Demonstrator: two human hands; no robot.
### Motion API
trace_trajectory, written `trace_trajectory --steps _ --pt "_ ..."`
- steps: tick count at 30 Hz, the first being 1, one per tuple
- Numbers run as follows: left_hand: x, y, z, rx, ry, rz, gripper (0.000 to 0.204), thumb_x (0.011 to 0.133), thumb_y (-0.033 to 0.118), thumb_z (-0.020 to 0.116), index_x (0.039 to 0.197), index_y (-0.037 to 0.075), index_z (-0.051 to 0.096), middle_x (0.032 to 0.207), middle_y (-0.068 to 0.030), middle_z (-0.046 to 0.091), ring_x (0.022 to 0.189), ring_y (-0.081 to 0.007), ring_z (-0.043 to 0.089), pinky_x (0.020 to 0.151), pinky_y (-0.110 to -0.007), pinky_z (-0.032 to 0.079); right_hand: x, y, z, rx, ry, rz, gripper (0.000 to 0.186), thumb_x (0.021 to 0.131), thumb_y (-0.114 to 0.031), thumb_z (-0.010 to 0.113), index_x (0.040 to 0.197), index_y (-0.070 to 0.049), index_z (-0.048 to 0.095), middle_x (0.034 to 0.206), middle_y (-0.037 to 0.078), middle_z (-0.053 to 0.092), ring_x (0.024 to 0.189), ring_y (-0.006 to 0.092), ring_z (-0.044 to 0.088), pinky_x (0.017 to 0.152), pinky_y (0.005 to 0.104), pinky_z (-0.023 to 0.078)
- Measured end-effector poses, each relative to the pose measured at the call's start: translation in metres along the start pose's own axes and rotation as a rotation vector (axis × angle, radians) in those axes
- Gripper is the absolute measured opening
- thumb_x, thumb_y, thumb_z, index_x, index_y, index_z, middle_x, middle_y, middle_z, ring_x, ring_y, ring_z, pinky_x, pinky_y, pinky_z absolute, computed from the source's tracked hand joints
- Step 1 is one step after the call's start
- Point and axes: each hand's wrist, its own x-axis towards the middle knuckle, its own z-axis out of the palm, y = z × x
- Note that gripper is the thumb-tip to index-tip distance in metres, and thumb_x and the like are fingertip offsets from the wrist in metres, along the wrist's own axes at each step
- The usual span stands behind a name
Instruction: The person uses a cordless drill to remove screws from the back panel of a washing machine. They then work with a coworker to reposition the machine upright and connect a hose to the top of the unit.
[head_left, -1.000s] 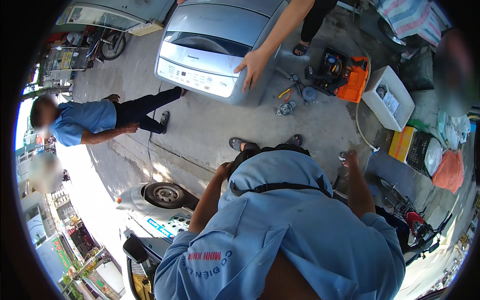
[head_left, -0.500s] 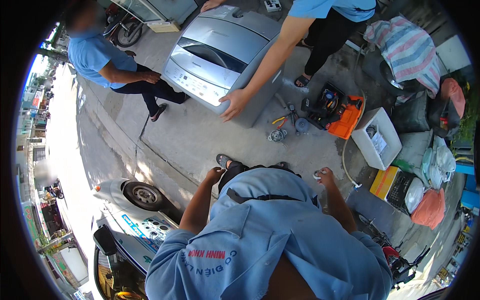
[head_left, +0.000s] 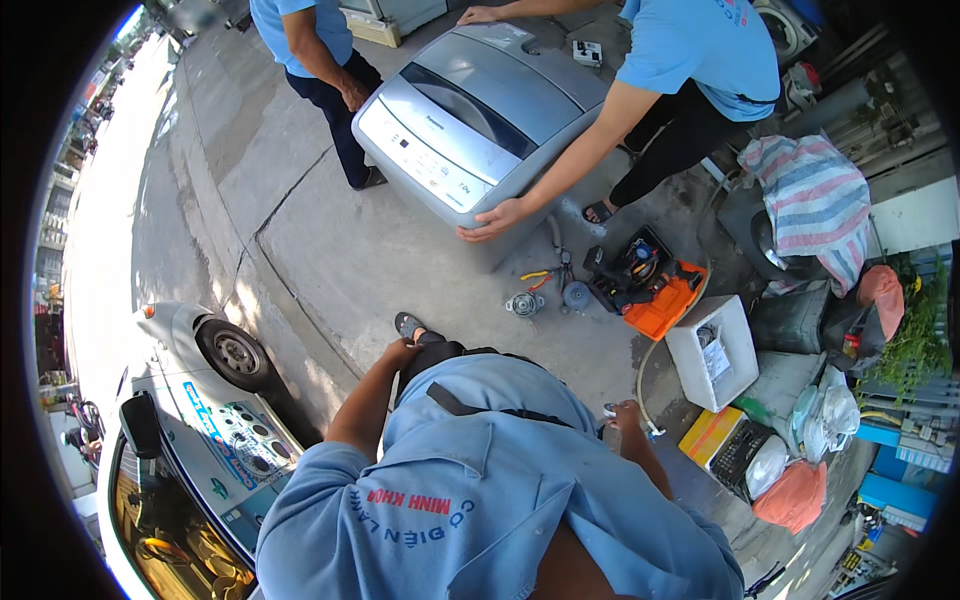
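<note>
My left hand (head_left: 400, 352) rests on my dark trouser knee, fingers lying flat, with nothing in it. My right hand (head_left: 625, 415) hangs loosely curled beside my hip, just above the end of a pale hose (head_left: 648, 395) on the concrete; whether it holds anything is unclear. My blue shirt fills the lower middle of the view. Ahead on the ground lies a grey top-loading washing machine (head_left: 470, 110), tilted. A co-worker in a blue shirt has one hand (head_left: 490, 220) on its near corner and another on its far edge.
A second person (head_left: 320, 60) stands at the machine's left. A small metal motor part (head_left: 525, 303), pliers (head_left: 540, 275) and an orange tool case (head_left: 655, 295) lie on the concrete. A white foam box (head_left: 715, 350), bags and a striped cloth (head_left: 810, 200) crowd the right. A scooter (head_left: 200, 430) is parked left.
The view has swung, so the washing machine and both people now sit nearer the middle. The person on the left has risen from a crouch. My hands have stayed at my sides.
</note>
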Motion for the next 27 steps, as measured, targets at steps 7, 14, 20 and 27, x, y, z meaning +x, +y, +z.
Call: trace_trajectory --steps 7,14,20,27 --pt "0.001 -0.009 -0.010 -0.045 -0.005 -0.010 0.062 0.080 0.053 0.069 0.123 0.008 0.067 0.119 -0.0220 0.067 0.112 -0.0341 0.064 0.097 -0.040 0.049 0.009 -0.091 0.052 0.021 -0.122 -0.206 0.026 0.075 -0.006 0.074 0.093 -0.004 0.055 0.082 0.017 0.067 0.056 0.0281 0.068 0.042 0.0369 0.055" --pt "0.016 -0.064 -0.032 -0.083 -0.023 -0.042 0.064 0.082 0.053 0.067 0.123 0.004 0.066 0.116 -0.0225 0.068 0.112 -0.0337 0.065 0.097 -0.039 0.049 -0.008 -0.166 0.119 -0.293 -0.028 -0.373 0.025 0.070 -0.013 0.078 0.086 -0.006 0.060 0.075 0.009 0.067 0.062 0.0226 0.068 0.047 0.0353 0.054" --pt "0.049 -0.104 -0.076 -0.045 -0.056 0.020 0.059 0.083 0.053 0.067 0.116 0.003 0.070 0.109 -0.0215 0.071 0.105 -0.0333 0.068 0.092 -0.040 0.052 -0.021 -0.172 0.161 -0.416 0.151 -0.459 0.029 0.062 -0.016 0.081 0.081 -0.005 0.062 0.075 0.009 0.066 0.066 0.0228 0.066 0.058 0.0362 0.052" --pt "0.125 -0.148 -0.163 -0.243 -0.194 0.184 0.049 0.089 0.044 0.066 0.113 0.001 0.069 0.096 -0.0154 0.070 0.083 -0.0261 0.067 0.074 -0.040 0.054 -0.049 -0.147 0.218 -0.176 0.236 -0.299 0.030 0.068 -0.026 0.078 0.089 -0.007 0.067 0.079 0.012 0.070 0.075 0.0293 0.070 0.069 0.0390 0.056"
